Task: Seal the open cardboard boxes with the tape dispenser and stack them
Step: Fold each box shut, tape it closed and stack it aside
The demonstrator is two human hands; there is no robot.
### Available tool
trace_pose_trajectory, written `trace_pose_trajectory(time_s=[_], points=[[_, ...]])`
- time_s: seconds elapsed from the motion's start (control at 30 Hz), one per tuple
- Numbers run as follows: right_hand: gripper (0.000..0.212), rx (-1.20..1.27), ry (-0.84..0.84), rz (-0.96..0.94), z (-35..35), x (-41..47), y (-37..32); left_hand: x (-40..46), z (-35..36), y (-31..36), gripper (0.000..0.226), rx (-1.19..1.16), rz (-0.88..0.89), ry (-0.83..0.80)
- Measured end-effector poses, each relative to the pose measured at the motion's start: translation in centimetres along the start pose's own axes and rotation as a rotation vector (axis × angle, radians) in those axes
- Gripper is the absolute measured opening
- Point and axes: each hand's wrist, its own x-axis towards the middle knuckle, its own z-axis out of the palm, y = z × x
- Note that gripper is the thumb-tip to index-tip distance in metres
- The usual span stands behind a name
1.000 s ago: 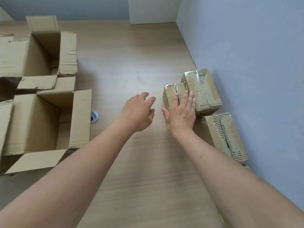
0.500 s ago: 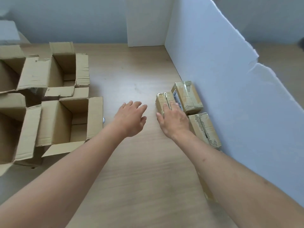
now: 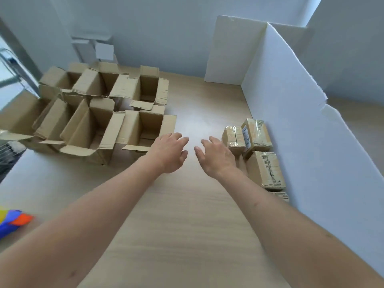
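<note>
Several open cardboard boxes crowd the left of the wooden table; the nearest open box (image 3: pixel 143 129) has its flaps spread out. Three sealed, taped boxes lie at the right against the white board: a small sealed box (image 3: pixel 233 137), a taller sealed box (image 3: pixel 257 133) beside it, and a flat sealed box (image 3: pixel 266 169) closer to me. My left hand (image 3: pixel 169 152) hovers over the table with fingers spread, holding nothing. My right hand (image 3: pixel 216 155) is also empty and spread, just left of the small sealed box, apart from it. No tape dispenser is in view.
A white foam board (image 3: pixel 301 132) walls off the right side and a second panel (image 3: pixel 228 53) stands at the back. A blue and orange object (image 3: pixel 12 222) lies at the left edge. Bare table top (image 3: pixel 187 215) stretches between my arms.
My right hand has lifted off the small sealed box and drawn back to the left. The view has tilted up, and more open boxes and the back wall show.
</note>
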Motion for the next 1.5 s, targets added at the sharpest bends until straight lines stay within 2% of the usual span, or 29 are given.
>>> trace_pose_trajectory(time_s=[0.2,0.4,0.7,0.97,1.03,1.1,1.2,1.27,1.37,1.5], points=[[0.048,-0.003,-0.061,-0.134,1.5,-4.1,-5.0,-8.2,-0.4,-2.5,0.044,0.002,-0.117,0.015],[0.045,-0.019,-0.106,-0.198,3.1,-6.3,-10.1,-13.6,0.3,-5.9,0.053,-0.017,-0.208,0.025],[0.040,-0.021,-0.160,-0.142,8.3,-3.0,-17.7,-15.2,2.0,-14.4,0.053,-0.047,-0.209,-0.016],[0.043,-0.011,-0.106,0.061,12.7,2.5,-23.0,-10.3,3.7,-22.7,0.055,-0.046,-0.041,-0.061],[0.050,-0.021,-0.076,0.105,13.4,3.7,-23.8,-9.3,4.2,-24.1,0.053,-0.046,-0.021,-0.070],[0.061,-0.093,-0.017,0.099,14.0,4.8,-24.4,-8.6,4.7,-25.2,0.053,-0.055,-0.011,-0.082],[0.063,-0.233,0.122,0.091,14.5,6.5,-24.9,-8.0,5.5,-26.2,0.051,-0.079,0.000,-0.089],[0.053,-0.281,0.146,0.110,14.7,7.4,-25.0,-7.9,5.9,-26.5,0.050,-0.098,0.001,-0.083],[0.029,-0.341,0.080,0.108,14.9,7.7,-25.0,-8.2,6.3,-26.8,0.049,-0.109,-0.014,-0.079],[0.026,-0.334,0.043,0.114,14.7,6.4,-24.8,-9.5,6.3,-26.6,0.051,-0.086,-0.022,-0.091]])
